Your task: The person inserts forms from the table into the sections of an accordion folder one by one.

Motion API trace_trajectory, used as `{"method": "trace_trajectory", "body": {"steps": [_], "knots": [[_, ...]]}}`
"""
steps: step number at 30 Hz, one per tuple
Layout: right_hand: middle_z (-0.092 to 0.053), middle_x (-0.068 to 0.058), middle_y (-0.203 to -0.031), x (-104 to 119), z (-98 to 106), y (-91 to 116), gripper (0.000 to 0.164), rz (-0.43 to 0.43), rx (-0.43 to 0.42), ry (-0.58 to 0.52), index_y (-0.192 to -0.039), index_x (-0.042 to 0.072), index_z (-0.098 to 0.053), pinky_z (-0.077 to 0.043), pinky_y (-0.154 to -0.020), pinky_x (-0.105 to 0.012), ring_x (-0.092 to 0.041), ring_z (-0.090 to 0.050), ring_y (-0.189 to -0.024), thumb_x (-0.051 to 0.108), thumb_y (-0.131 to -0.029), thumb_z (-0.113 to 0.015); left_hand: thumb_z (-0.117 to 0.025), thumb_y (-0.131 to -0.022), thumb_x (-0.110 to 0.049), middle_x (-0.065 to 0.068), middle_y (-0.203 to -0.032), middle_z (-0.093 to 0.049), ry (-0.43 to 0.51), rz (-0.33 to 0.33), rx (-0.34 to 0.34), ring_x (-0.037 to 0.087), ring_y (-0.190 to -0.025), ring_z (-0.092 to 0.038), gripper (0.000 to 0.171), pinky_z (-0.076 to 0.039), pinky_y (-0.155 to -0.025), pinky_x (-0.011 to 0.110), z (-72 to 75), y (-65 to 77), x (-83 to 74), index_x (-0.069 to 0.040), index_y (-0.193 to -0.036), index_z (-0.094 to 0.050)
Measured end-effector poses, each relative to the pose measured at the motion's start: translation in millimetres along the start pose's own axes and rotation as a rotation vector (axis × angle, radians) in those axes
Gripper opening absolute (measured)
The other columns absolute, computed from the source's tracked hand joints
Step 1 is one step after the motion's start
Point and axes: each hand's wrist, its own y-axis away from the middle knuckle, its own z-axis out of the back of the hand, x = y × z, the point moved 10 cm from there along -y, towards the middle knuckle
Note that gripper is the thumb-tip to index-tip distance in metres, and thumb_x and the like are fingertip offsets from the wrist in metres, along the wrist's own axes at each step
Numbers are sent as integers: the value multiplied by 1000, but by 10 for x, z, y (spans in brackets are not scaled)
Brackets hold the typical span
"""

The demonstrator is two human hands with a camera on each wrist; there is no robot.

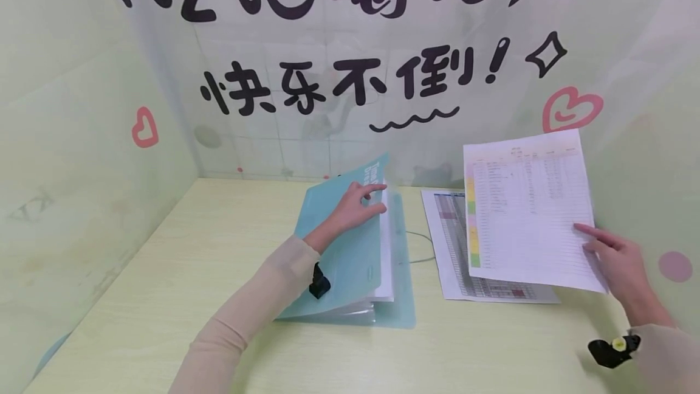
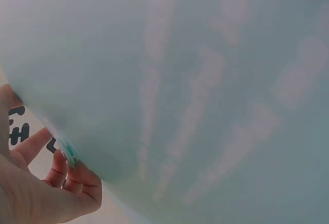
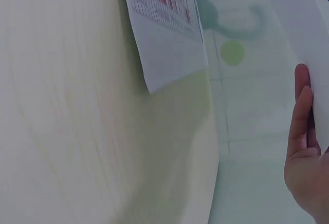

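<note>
My left fingers [image 1: 374, 188] pinch the folder [image 1: 341, 217], papers [image 1: 387, 272] still inside; my right fingers [image 1: 596, 233] hold one page [image 1: 527, 224], another page [image 1: 445, 248] left of them.

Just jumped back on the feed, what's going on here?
A person's left hand holds the edge of a light-blue folder's cover, which is partly raised over white pages. The right hand holds a printed sheet up by its right side. In the head view it partly hides another printed page lying on the table beside the folder.
</note>
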Motion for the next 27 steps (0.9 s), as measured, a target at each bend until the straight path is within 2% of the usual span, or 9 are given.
{"method": "trace_trajectory", "body": {"steps": [4,5,8,11,17,27], "knots": [[-54,16,-94,72,-230,71,34,13,5,-294,-99,21,-70,-39,-57,-12,2,-47,-76,-3,-80,-54,-58,-82,-30,7,-95,-40,2,-4,5,18,-84,-41,44,-34,-63,28,2,-6,4,-21,-125,-52],[-54,19,-96,85,-285,94,33,13,5,-332,-99,19,-70,-39,-61,-12,3,-47,-81,-3,-80,-55,-58,-82,-30,7,-95,-40,3,-9,7,18,-84,-40,45,-34,-63,28,2,-8,4,-20,-125,-52],[-57,20,-90,103,-442,158,33,3,13,-429,-95,18,-71,-40,-60,-12,3,-47,-79,-6,-79,-55,-58,-82,-30,7,-94,-40,9,-18,10,19,-84,-40,45,-34,-62,29,4,-14,2,-19,-125,-52],[-58,22,-89,96,-570,235,33,-12,19,-433,-95,18,-71,-38,-61,-13,2,-46,-81,-5,-80,-54,-58,-82,-27,7,-94,-40,13,-22,10,19,-83,-40,44,-34,-62,29,9,-19,3,-18,-124,-53],[-58,25,-89,86,-783,387,36,-8,30,-361,-97,20,-70,-36,-66,-11,2,-43,-89,-5,-81,-51,-58,-82,-26,7,-94,-40,17,-17,2,19,-83,-40,43,-34,-62,28,26,-27,9,-20,-124,-53],[-56,25,-89,45,-1033,582,38,-59,69,-321,-94,24,-71,-38,-66,-12,3,-46,-84,-6,-80,-51,-59,-81,-31,6,-97,-40,5,26,1,18,-88,-41,46,-37,-65,28,41,-35,36,-21,-125,-52]]}}
